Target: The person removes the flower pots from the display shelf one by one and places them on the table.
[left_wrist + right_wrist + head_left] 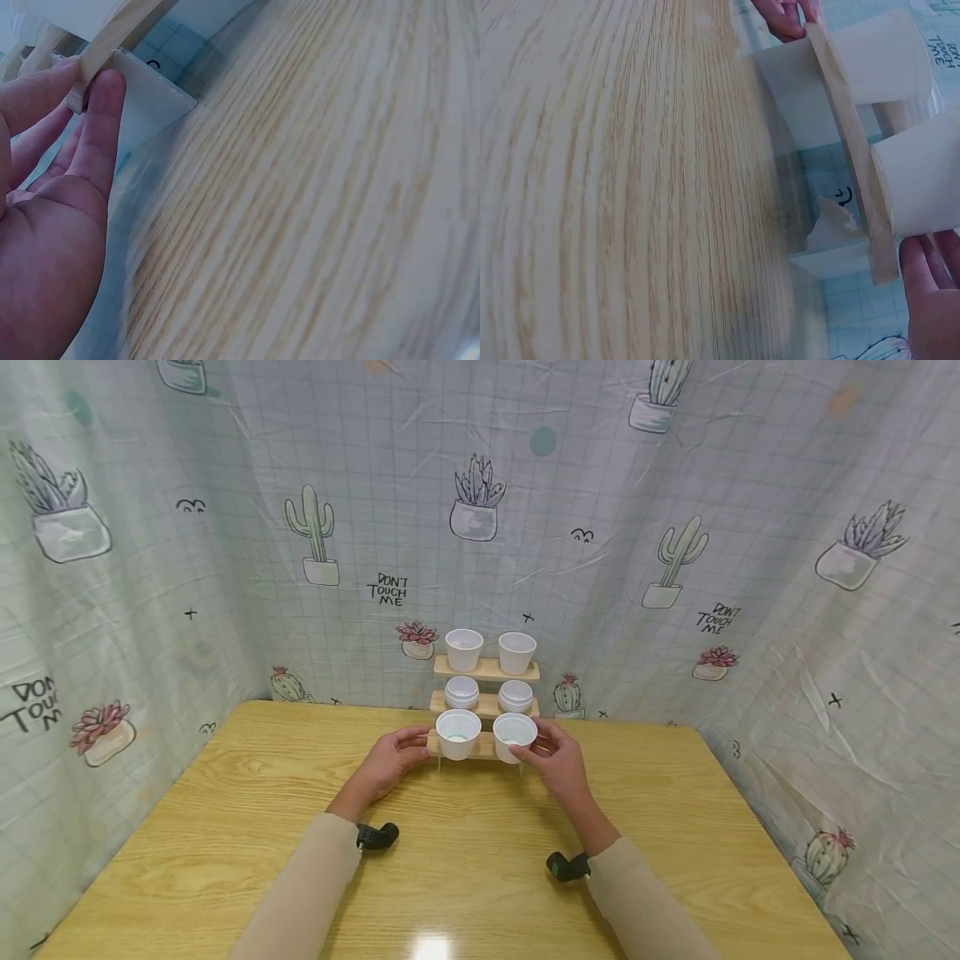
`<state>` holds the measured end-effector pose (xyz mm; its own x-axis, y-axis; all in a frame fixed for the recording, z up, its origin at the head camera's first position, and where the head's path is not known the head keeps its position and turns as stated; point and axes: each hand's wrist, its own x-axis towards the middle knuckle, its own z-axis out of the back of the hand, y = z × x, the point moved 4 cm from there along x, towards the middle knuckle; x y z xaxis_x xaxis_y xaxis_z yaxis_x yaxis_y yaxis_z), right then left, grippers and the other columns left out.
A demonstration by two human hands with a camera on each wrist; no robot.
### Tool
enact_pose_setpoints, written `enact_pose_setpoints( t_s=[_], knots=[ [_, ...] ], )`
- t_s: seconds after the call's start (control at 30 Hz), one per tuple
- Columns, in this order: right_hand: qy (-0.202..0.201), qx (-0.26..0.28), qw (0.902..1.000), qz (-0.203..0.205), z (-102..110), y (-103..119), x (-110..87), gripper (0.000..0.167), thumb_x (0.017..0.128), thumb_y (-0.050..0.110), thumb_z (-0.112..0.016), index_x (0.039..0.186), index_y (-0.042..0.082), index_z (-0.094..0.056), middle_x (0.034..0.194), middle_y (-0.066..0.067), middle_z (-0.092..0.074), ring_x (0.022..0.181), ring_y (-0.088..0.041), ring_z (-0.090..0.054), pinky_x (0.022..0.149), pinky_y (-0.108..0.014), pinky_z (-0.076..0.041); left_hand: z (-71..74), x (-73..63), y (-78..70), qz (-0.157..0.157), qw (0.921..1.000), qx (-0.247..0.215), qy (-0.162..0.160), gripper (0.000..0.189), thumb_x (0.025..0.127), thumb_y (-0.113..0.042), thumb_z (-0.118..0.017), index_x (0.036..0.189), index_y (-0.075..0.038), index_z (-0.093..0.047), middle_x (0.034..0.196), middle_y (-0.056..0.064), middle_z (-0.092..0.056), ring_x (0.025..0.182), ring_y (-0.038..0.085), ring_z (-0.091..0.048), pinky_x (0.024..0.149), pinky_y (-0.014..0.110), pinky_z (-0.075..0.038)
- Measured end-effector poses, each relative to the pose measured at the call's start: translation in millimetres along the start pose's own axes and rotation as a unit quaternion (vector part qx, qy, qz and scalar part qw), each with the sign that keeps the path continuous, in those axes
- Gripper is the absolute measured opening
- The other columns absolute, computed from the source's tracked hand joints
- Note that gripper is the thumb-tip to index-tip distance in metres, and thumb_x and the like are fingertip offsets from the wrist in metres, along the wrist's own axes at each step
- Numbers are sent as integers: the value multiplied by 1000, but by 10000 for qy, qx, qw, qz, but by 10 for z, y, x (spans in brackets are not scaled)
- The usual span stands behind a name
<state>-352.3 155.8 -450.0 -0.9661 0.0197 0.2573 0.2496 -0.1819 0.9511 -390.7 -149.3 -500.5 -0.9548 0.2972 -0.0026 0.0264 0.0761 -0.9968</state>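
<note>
A small three-step wooden stand [486,745] carries white cups in two columns. My left hand [390,762] pinches the left end of its lowest board; in the left wrist view, thumb and fingers lie on either side of the board end [112,37]. On that same step, my right hand [561,768] grips the front right cup [513,752] by its side, thumb at the front. The right wrist view has this cup [919,180] beside the board, with fingers against its wall. The front left cup [457,747] stands near my left fingertips, untouched.
Two low white cups, left [461,693] and right [516,697], sit on the middle step. The top step bears another pair, left [464,650] and right [517,653]. Behind the wooden table [465,877] hangs a cactus-print curtain [480,577], which also runs along both sides.
</note>
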Motion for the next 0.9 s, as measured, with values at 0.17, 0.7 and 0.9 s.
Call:
enact_pose_setpoints(
  t_s=[0.17,0.7,0.9],
  knots=[
    [51,68,10000,-39,-8,6,5,61,82,19,-88,137,9,-63,136,-15,-64,123,-34,-65,97,-28,-61,10,4,-1,-73,10000,-24,18,57,98,2,-64,151,7,-43,131,16,-59,103,8,-67,99,29,-61],
    [167,10,9998,-125,4,8,16,64,81,21,-89,138,11,-62,139,-12,-63,126,-33,-64,98,-29,-60,143,-72,-49,21,9983,473,-349,55,97,-9,-71,146,4,-51,137,23,-61,110,24,-71,97,38,-63],
    [246,-207,9993,-186,145,-50,46,66,79,24,-91,137,11,-61,138,-10,-63,127,-31,-63,103,-35,-59,291,-188,-182,27,9942,968,-469,54,102,-10,-64,149,6,-45,141,29,-54,116,31,-69,103,44,-60]
  ],
)
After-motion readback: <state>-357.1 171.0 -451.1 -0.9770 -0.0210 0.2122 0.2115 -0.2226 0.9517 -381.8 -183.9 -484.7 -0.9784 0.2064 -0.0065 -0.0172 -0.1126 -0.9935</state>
